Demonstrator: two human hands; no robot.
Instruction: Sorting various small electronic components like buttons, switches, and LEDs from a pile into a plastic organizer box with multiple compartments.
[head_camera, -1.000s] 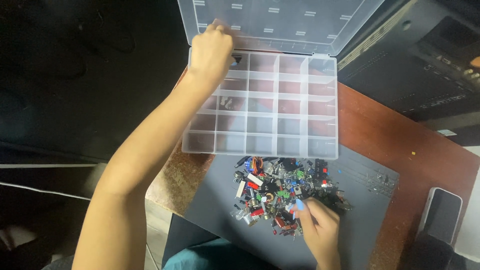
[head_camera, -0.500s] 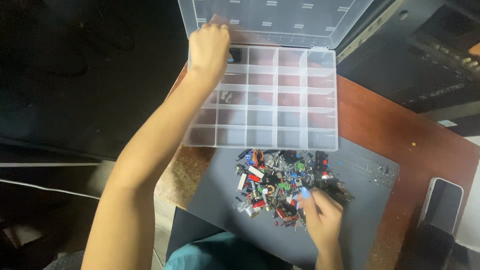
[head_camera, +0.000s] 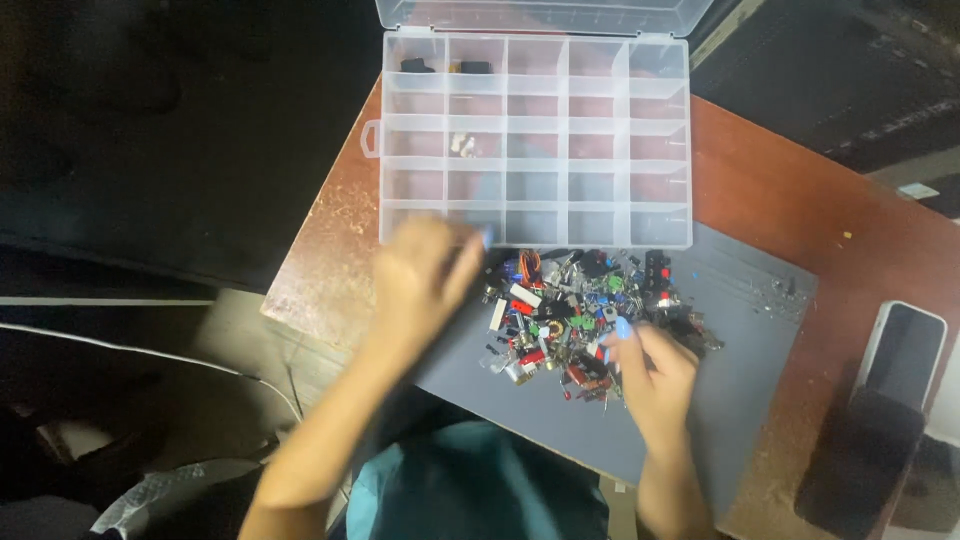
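right hand: fingertips with blue nails are drawn close together and dip into the near right edge of the pile of small electronic parts; whether a part is pinched between them cannot be told, since the parts there are too small and crowded.

left hand: blurred, held just left of the pile, fingers loosely curled with one blue nail showing near the box's front edge. the blur leaves it unclear whether the fingers hold anything; none appears to be gripped.

pile: a mixed heap of red, green, blue, black and metal pieces lying on a grey mat, between the two hands and just in front of the box. a few loose bits lie apart on the mat to the right.

clear plastic compartment box: open, lid tilted back, standing on the reddish brown table and touching the mat's far edge. most compartments hold nothing visible; dark pieces sit in the far left cells and pale pieces in a cell lower down.

a dark phone lies at the table's right edge, well apart from the hands. teal clothing shows at the bottom.
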